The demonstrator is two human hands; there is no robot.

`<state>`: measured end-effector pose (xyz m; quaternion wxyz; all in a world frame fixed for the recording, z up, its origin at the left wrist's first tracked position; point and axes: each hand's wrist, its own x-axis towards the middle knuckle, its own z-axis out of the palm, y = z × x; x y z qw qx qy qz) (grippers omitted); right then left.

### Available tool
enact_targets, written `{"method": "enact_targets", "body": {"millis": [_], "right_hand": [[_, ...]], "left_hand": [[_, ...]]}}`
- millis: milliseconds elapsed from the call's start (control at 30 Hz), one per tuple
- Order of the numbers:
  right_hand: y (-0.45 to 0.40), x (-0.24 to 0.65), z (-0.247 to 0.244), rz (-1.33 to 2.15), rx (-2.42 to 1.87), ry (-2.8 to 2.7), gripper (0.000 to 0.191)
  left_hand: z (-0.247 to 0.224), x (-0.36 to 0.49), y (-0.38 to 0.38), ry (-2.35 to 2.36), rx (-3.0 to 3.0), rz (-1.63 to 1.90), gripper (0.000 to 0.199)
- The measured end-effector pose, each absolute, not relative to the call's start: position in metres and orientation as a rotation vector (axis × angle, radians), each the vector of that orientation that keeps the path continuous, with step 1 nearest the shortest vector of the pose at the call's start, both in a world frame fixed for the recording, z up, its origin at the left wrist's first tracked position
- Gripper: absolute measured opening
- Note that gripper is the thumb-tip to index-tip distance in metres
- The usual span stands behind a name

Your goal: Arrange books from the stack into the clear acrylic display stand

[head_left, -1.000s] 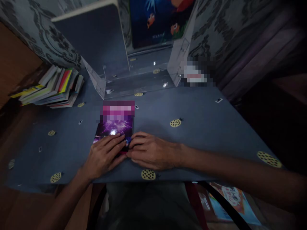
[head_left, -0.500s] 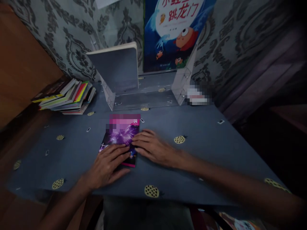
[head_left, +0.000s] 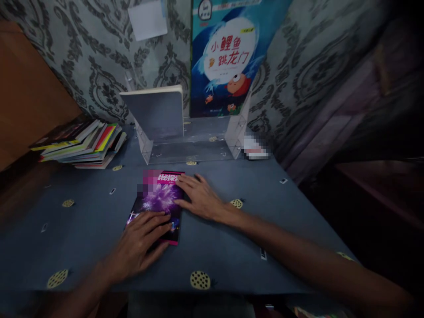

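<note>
A purple and black book (head_left: 159, 198) with a magenta band at top and bottom lies flat on the blue-grey tablecloth (head_left: 109, 229). My left hand (head_left: 142, 240) rests palm down over its lower left part, fingers stretched out and thumb apart. At the upper right edge of the cover lies my right hand (head_left: 198, 196), its fingertips on the book and its fingers straight. Neither hand grips the book. Part of the cover's title is blurred out.
Behind the book stands a clear acrylic rack (head_left: 188, 152) holding a grey-backed book (head_left: 155, 112) and a blue picture book (head_left: 221, 66) with an orange fish. A stack of books (head_left: 82, 143) sits at the back left. A pixelated white item (head_left: 255, 148) lies right of the rack.
The view has tilted up, showing more of the blue picture book. My right hand has slid up along the book's right edge towards its top corner. My left hand stays on the lower cover.
</note>
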<state>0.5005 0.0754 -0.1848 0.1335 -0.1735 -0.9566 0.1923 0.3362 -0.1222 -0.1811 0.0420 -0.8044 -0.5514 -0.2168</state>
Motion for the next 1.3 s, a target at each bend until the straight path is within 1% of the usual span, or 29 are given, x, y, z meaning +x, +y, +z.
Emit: {"method": "enact_targets", "body": {"millis": [100,300,433,567,667,800,967,1133,1233,1300], "right_hand": [[0.07,0.504,-0.182,0.551,-0.484,-2.826,0.069],[0.069,0.509,-0.181,0.542,-0.464,-2.872,0.087],[0.069,0.512,-0.181,0.57,-0.426,-2.844,0.09],[0.068,0.514,-0.179,0.599,-0.464,-2.851,0.091],[0.068,0.515,-0.177,0.623,-0.486,-2.852,0.093],[0.068,0.516,-0.174,0.68,-0.5,-2.865,0.096],[0.069,0.517,-0.174,0.704,-0.482,-2.851,0.097],[0.07,0.518,-0.175,0.702,-0.473,-2.832,0.097],[0.071,0.519,-0.173,0.728,-0.463,-2.833,0.096],[0.071,0.519,-0.172,0.745,-0.466,-2.832,0.095]], "left_hand": [[-0.178,0.334,-0.118,-1.708,-2.476,-0.672,0.027],[-0.174,0.325,-0.095,-1.584,-2.515,-0.723,0.027],[-0.185,0.31,-0.078,-1.602,-2.474,-0.734,0.027],[-0.195,0.288,-0.056,-1.705,-2.408,-0.672,0.031],[-0.203,0.274,-0.04,-1.864,-2.253,-0.623,0.038],[-0.217,0.261,-0.031,-2.045,-1.991,-0.668,0.05],[-0.224,0.259,-0.034,-2.181,-1.907,-0.697,0.053],[-0.214,0.259,-0.034,-2.248,-1.918,-0.935,0.051],[-0.202,0.258,-0.036,-2.45,-1.824,-1.216,0.055],[-0.194,0.257,-0.038,-2.578,-1.753,-1.477,0.054]]}}
